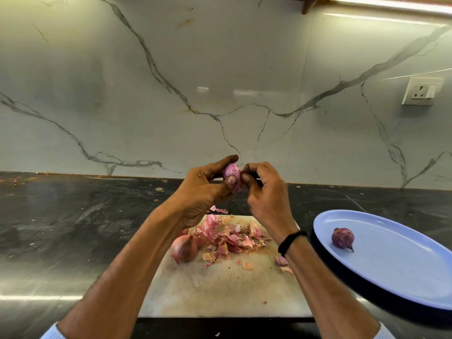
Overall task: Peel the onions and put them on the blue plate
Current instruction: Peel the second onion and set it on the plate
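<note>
I held a small red onion (232, 176) up above the cutting board (220, 289), in front of the marble wall. My left hand (203, 189) gripped it, thumb across its near face and forefinger curled over the top. My right hand (264, 192) had its fingers (247, 178) bent in, pinching at the onion's right side. Its long axis stood nearly upright. My fingers covered both ends, so I could not tell root from tip.

An unpeeled onion (184, 248) lay at the board's left edge, its point aimed toward me and to the left, its far side hidden behind my left forearm. A heap of peels (230, 236) lay beside it, partly behind my wrists.

The blue plate (391, 277) sat on the dark tabletop (73, 228) just right of the board, cut off at the picture's edge. One peeled onion (342, 238) lay on it, its tail pointing toward me and to the right.
</note>
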`<state>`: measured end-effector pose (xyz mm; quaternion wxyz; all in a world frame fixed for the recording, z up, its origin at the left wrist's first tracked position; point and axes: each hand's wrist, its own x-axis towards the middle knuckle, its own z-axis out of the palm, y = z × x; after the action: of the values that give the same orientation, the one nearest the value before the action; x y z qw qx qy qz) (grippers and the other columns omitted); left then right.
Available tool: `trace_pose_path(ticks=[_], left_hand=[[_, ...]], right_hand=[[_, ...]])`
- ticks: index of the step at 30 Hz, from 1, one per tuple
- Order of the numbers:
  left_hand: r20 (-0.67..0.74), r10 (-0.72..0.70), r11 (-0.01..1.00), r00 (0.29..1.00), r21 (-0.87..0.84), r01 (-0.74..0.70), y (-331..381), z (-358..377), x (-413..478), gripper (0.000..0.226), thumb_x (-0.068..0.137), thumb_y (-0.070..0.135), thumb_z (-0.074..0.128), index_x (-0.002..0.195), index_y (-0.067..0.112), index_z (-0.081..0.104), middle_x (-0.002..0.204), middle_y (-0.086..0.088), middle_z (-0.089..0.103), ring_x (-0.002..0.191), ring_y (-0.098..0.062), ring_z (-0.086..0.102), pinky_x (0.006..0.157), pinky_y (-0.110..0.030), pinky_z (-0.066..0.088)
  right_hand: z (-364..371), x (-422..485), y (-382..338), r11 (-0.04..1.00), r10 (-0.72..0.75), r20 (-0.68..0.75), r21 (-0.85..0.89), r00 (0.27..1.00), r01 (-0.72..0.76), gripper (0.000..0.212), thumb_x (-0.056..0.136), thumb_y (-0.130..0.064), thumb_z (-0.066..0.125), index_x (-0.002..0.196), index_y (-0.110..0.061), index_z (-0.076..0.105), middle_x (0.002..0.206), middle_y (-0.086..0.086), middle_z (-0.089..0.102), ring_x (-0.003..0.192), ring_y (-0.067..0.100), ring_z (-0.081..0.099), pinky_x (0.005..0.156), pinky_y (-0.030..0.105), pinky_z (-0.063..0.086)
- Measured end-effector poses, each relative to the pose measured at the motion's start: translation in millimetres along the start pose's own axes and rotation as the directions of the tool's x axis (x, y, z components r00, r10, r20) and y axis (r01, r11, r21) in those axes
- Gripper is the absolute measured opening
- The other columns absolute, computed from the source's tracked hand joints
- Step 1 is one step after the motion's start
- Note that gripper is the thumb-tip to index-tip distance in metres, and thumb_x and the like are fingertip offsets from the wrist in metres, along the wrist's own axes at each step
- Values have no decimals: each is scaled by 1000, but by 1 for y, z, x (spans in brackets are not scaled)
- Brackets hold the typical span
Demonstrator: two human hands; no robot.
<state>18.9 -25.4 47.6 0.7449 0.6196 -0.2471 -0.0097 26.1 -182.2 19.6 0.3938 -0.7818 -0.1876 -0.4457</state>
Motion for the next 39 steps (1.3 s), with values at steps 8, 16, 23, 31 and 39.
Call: trace_pose_path(ticks=[8, 16, 23, 31, 39], left_hand=[[1, -130, 985, 992, -115, 129, 0, 2, 2, 43, 89, 2, 61, 131, 13, 62, 124, -16, 67, 111, -31, 68, 84, -38, 62], [-44, -220, 951, 974, -230, 205, 4, 5, -1, 29, 104, 22, 47, 110, 5, 70, 106, -20, 74, 95, -30, 71, 79, -41, 63], [-86, -230, 939, 970, -280, 198, 11, 3, -1, 28, 105, 23, 45, 112, 7, 68, 101, -17, 76, 93, -29, 73, 74, -36, 63], [-101, -195, 970, 975, -168, 177, 8, 4, -1, 26, 102, 26, 51, 105, 13, 73, 105, -14, 75, 103, -31, 71, 81, -38, 62], [-94, -253, 964, 963, -109, 242, 6, 9, -1, 46, 100, 40, 50, 112, 0, 68, 100, -19, 74, 84, -24, 73, 73, -34, 62]], right_hand=[[10, -5, 3, 987, -103, 34, -122, 994, 106, 16, 90, -8, 37, 95, -16, 49, 97, -3, 44, 88, 18, 45, 71, 22, 41], [16, -7, -9, 983, -161, -110, -105, 981, 149, 21, 86, -9, 33, 91, -5, 53, 92, 5, 46, 85, 14, 42, 72, 14, 36], [9, -6, -12, 990, -40, -90, 131, 995, 52, 23, 96, -11, 57, 118, -5, 59, 112, 6, 57, 105, 13, 57, 86, 22, 53], [7, -2, -9, 993, -37, -119, 104, 992, 49, 12, 90, -12, 71, 101, -8, 71, 104, 1, 59, 98, 7, 59, 82, 16, 53], [16, -6, -3, 977, -186, -110, -122, 976, 172, 13, 95, -10, 52, 94, -2, 62, 97, 10, 56, 89, 19, 54, 72, 16, 47]])
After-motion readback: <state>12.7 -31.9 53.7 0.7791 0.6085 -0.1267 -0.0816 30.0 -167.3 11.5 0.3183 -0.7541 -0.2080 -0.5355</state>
